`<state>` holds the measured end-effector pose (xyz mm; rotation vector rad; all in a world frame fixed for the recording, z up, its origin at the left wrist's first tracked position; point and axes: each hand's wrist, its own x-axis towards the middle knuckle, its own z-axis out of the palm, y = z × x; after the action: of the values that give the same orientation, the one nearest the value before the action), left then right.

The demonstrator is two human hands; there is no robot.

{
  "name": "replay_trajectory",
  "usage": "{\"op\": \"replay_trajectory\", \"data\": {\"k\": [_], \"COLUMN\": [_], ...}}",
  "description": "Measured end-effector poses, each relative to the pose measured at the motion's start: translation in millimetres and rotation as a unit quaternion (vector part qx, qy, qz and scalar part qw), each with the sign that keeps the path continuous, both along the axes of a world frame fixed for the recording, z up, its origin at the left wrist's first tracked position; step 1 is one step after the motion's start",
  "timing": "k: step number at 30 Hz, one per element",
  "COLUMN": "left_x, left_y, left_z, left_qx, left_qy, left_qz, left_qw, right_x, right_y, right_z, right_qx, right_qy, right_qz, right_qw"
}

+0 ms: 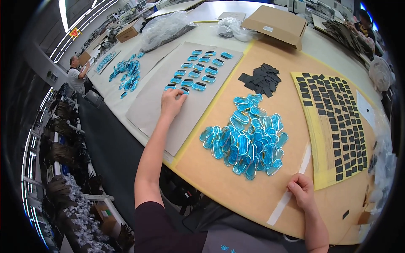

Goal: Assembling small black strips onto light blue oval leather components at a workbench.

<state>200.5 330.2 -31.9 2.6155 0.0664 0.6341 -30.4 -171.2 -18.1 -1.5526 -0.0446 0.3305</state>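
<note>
My left hand (172,104) reaches over a grey board (168,130), its fingers closed on a blue oval piece (184,90) with a black strip along its edge. Part of that piece is hidden by the fingers. Beyond it lie rows of similar blue pieces (194,74), each with a black strip. A heap of shiny translucent blue ovals (249,143) sits between my hands. My right hand (302,190) is held near the table's front edge, beside a white strip (291,198); its fingers are curled together, and whatever they may hold does not show.
Small black rectangles form a pile (262,79) behind the heap. More fill a yellow sheet (318,139) on the right. A cardboard box (276,25) and plastic bags (166,30) stand at the back. Left are more blue pieces (126,71) and a seated person (78,76).
</note>
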Motion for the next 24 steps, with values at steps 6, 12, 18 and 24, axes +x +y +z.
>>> {"op": "replay_trajectory", "data": {"k": [6, 12, 18, 24], "left_x": [4.8, 2.7, -27.1, -68.5], "left_y": [13.3, -61.5, -181.4, -266.9], "left_z": [-1.8, 18.5, 50.3, 53.8], "left_qx": [0.063, -0.033, -0.047, -0.049], "left_qy": [-0.030, -0.067, -0.066, -0.045], "left_qz": [0.028, -0.056, -0.312, -0.421], "left_qw": [0.997, 0.996, 0.947, 0.905], "right_x": [6.4, 15.6, 93.3, 133.8], "right_y": [1.2, 0.4, 14.1, 16.3], "right_z": [1.7, 2.9, 24.9, 12.4], "right_qx": [-0.038, 0.002, -0.237, -0.328], "right_qy": [-0.010, 0.025, -0.115, -0.193], "right_qz": [0.018, 0.017, -0.032, 0.091], "right_qw": [0.999, 1.000, 0.964, 0.920]}}
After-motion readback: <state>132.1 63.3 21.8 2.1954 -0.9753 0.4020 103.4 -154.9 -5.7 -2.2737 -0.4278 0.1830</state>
